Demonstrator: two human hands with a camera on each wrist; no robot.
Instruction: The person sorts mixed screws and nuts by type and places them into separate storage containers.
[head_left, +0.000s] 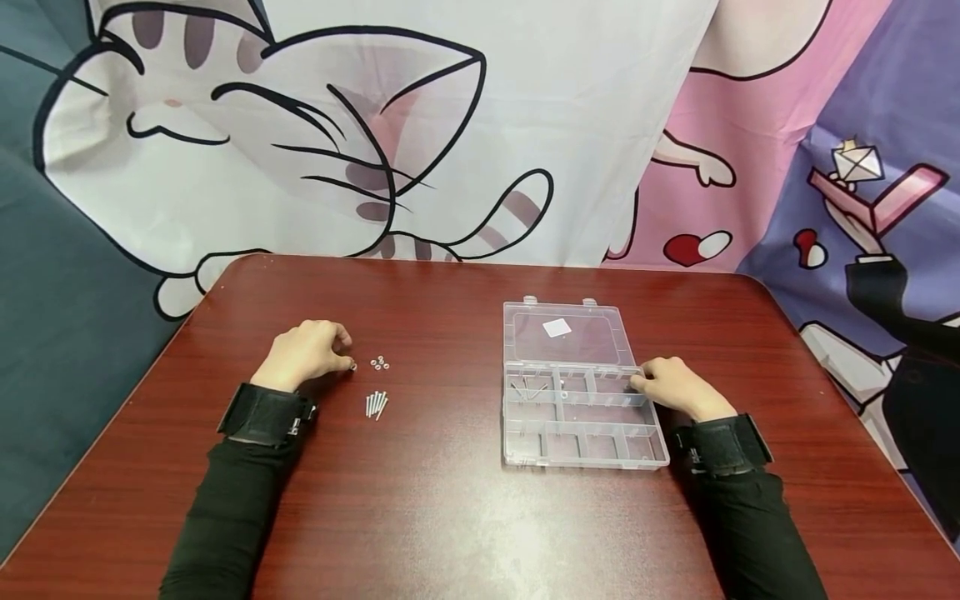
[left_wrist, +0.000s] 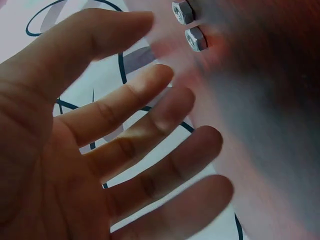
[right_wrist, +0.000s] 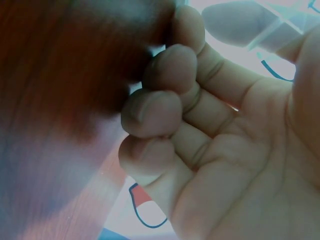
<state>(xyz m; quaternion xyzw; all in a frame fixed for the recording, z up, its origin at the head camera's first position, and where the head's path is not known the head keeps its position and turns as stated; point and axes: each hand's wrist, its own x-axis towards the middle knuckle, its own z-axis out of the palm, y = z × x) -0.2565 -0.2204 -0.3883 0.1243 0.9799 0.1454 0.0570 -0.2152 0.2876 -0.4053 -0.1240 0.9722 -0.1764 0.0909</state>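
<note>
My left hand (head_left: 306, 354) hovers at the left of the table, fingers loosely spread and thumb apart from them in the left wrist view. Just beyond its fingertips lie two hex nuts (left_wrist: 196, 39). Beside it is a small group of nuts (head_left: 380, 363), with a bundle of silvery screws (head_left: 377, 405) nearer the front. A clear plastic compartment box (head_left: 585, 429) lies with its lid (head_left: 570, 337) folded back. My right hand (head_left: 678, 387) grips the box's right side, its fingers (right_wrist: 152, 114) curled at the outer edge. Several screws (head_left: 528, 389) sit in a left compartment.
The brown table (head_left: 435, 500) carries the box right of its middle. A small white label (head_left: 557, 327) is on the lid. Behind the table hangs a cloth printed with a cartoon cat (head_left: 300, 192). A dark object (head_left: 922, 425) stands past the right edge.
</note>
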